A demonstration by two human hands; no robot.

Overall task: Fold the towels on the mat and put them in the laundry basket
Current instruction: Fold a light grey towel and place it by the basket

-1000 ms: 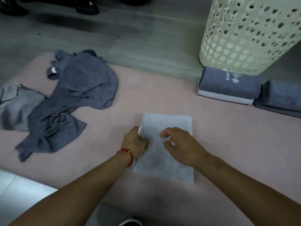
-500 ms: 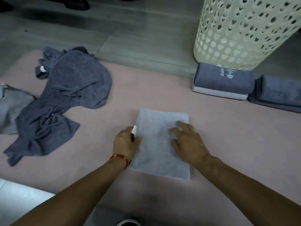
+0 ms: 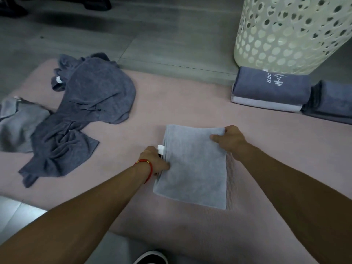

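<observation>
Right hand (image 3: 229, 141) has moved from mid-towel to pinch the light grey towel (image 3: 194, 168) at its upper-right corner, left hand (image 3: 154, 161) gripping the left edge w/ fingers tucked under — prob. next fold or lift toward basket (image 3: 293, 33).

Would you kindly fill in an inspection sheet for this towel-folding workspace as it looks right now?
Surface: pink mat on a grey floor.
Job's things: light grey towel, folded flat, mid-mat; dark unfolded towels heaped at left beside a grey unfolded towel; folded towel stack and another folded towel by the basket; cream laundry basket standing on the floor.
Clutter: nothing seen.
Grip: left hand pinches the light towel's left edge by its white tag; right hand holds its far right corner.
Cables: nothing seen.
Surroundings: dark shoes at top left; a shoe toe at the bottom edge.
</observation>
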